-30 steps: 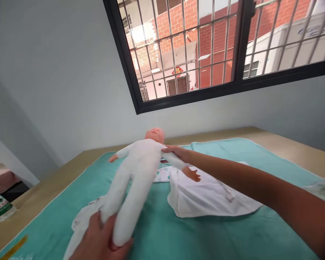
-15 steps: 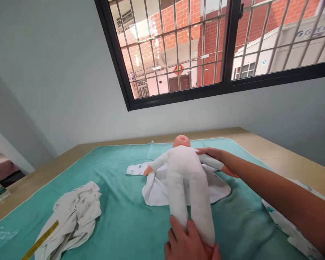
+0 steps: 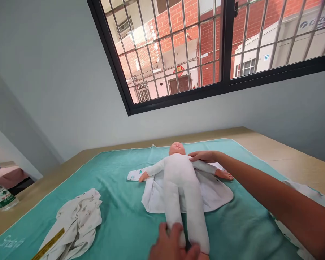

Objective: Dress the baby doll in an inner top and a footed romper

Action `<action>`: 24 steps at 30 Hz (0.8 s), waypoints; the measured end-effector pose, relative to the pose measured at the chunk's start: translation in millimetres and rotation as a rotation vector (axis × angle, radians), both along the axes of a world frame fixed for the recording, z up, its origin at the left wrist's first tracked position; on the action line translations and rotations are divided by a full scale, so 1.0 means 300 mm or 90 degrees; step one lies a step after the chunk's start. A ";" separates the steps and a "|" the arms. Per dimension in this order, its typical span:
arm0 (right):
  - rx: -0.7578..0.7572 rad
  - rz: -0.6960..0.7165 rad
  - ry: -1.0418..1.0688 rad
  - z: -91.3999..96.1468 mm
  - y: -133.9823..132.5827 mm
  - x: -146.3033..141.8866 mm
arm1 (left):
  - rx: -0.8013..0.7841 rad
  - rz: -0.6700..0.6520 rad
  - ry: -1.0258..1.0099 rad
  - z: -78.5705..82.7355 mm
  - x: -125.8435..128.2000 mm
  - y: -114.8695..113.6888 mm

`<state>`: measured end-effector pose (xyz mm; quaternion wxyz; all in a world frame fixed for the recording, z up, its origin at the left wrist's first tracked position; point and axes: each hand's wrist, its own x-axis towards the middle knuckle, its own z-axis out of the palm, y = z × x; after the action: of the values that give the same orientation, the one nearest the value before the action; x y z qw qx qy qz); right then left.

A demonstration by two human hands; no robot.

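Observation:
A baby doll [image 3: 180, 169] in a white suit lies on its back, head toward the wall, arms spread and legs toward me. Under it is a spread white garment [image 3: 215, 191] with a printed edge. My right hand [image 3: 204, 156] lies on the doll's shoulder at the right, its fingers stretched out flat. At the bottom, my left hand [image 3: 170, 245] is closed around the lower part of the doll's left-side leg, its thumb near the other foot. Motion smears the left hand a little.
A teal blanket [image 3: 119, 202] covers much of the wooden table [image 3: 287, 151]. Crumpled patterned cloth [image 3: 78, 220] with a yellow strip [image 3: 50, 243] lies at left. A plastic bottle [image 3: 2, 196] stands at the left edge. Another printed cloth [image 3: 287, 229] is under my right forearm. A barred window [image 3: 176, 47] is above.
My left hand has shifted left, from between the doll's lower legs onto its left-side leg. My right hand stays at the shoulder. The camera view has shifted slightly.

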<state>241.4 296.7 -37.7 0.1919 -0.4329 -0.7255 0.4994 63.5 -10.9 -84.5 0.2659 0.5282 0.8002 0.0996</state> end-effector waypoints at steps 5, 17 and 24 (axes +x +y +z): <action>0.194 -0.034 -0.208 0.055 -0.023 -0.055 | 0.143 0.065 0.069 0.136 -0.303 0.144; 0.565 0.216 -0.427 -0.063 -0.145 -0.679 | 0.294 0.029 0.267 -0.125 -0.444 0.579; 0.553 0.213 -0.418 -0.136 -0.075 -0.737 | 0.374 0.061 0.072 -0.132 -0.517 0.605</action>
<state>20.2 274.4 -78.6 0.0350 -0.3257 -0.9446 0.0181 -91.6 170.6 -124.0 0.0516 0.5492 0.7746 0.3095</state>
